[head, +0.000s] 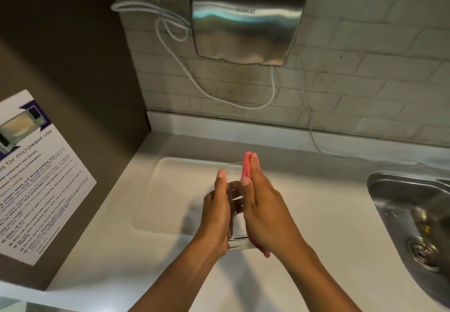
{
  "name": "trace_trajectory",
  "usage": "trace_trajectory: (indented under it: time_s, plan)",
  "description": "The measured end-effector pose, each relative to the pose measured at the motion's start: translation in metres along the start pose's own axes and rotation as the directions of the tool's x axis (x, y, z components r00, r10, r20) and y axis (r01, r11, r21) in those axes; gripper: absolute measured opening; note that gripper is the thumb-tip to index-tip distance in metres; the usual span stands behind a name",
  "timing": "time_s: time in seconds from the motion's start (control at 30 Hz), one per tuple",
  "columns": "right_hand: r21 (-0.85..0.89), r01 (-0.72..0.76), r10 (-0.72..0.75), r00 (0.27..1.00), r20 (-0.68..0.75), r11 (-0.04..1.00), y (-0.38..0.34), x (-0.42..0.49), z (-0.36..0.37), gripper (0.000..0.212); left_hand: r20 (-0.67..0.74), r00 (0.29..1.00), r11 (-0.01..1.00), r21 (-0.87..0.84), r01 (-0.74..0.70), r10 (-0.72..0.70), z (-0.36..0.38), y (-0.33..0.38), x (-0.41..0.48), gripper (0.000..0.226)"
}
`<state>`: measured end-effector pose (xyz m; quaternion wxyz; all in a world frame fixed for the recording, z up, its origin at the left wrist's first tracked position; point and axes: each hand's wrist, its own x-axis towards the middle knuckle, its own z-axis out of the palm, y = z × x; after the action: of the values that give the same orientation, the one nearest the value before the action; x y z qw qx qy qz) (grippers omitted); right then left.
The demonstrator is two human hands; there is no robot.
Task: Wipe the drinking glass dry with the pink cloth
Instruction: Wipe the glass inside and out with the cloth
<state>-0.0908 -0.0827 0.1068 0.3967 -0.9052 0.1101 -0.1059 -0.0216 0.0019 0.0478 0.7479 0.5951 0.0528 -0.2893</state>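
A clear drinking glass [235,204] is held above the white counter, tilted with its rim pointing away from me. My left hand [216,211] grips the glass from its left side. My right hand [264,211] presses the pink cloth [247,168] flat against the right side of the glass. The cloth shows above my fingers by the rim and again below my palm near the base. Most of the cloth is hidden under my right hand.
A white tray [170,190] lies on the counter [316,214] just beyond the hands. A steel sink [411,216] is at the right. A steel hand dryer [246,17] with white cables hangs on the brick wall. A microwave notice [36,177] is on the left panel.
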Motion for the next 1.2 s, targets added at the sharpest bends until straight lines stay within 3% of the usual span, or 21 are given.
trace_trajectory:
  time_s: [0.1,0.17,0.23,0.37,0.53,0.6,0.7,0.8,0.9,0.97,1.07,1.2]
  plan:
    - [-0.056,0.081,-0.076,0.992,0.1,0.995,-0.004,-0.023,0.009,0.058,-0.099,0.995,1.0,0.005,0.018,-0.017,-0.002,0.007,0.001,0.078]
    - [-0.278,0.092,-0.042,0.983,0.181,0.956,-0.003,-0.035,0.022,0.072,-0.129,0.99,0.998,-0.032,0.051,-0.054,-0.002,0.008,-0.004,0.09]
    - [-0.366,0.043,0.029,0.982,0.188,0.93,-0.002,-0.032,0.026,0.08,-0.134,0.988,0.996,-0.062,0.071,-0.079,-0.001,0.006,-0.009,0.092]
    - [-0.163,-0.028,0.044,0.994,0.096,0.986,0.002,-0.008,0.013,0.06,-0.091,0.991,0.995,-0.012,0.095,-0.095,-0.001,-0.006,-0.008,0.068]
    - [-0.013,-0.13,0.131,0.99,0.048,0.991,0.012,-0.003,0.011,0.054,0.012,0.993,0.986,-0.121,0.117,-0.117,-0.009,0.002,-0.003,0.077]
    - [-0.02,-0.1,0.101,0.994,0.03,0.995,0.007,-0.008,0.014,0.057,0.035,0.993,0.985,-0.127,0.114,-0.11,-0.009,0.007,-0.003,0.078]
    - [-0.005,-0.028,0.028,1.0,0.011,1.0,0.0,-0.01,0.014,0.08,0.056,0.994,0.991,-0.084,0.1,-0.095,-0.008,0.006,-0.003,0.083]
    - [0.0,-0.01,0.01,1.0,0.012,1.0,-0.004,-0.009,0.014,0.068,-0.032,0.999,1.0,-0.018,0.022,-0.023,-0.008,0.002,-0.002,0.074]
    - [0.134,-0.06,0.061,0.998,-0.009,0.989,-0.005,-0.013,0.014,0.053,-0.108,0.992,0.995,0.078,-0.062,0.07,-0.011,0.0,0.002,0.071]
    - [-0.015,-0.014,0.013,1.0,-0.007,1.0,-0.011,-0.015,0.015,0.058,-0.058,0.995,0.994,0.079,-0.071,0.076,-0.011,-0.002,-0.001,0.069]
    - [-0.151,-0.007,0.015,0.998,0.054,0.988,-0.016,-0.017,0.015,0.062,0.067,0.995,0.996,0.034,-0.081,0.078,-0.01,-0.012,-0.005,0.037]
    - [-0.077,0.029,-0.021,0.995,0.1,0.997,-0.01,-0.015,0.007,0.057,0.081,0.997,0.992,-0.125,0.017,-0.007,-0.009,-0.007,-0.005,0.054]
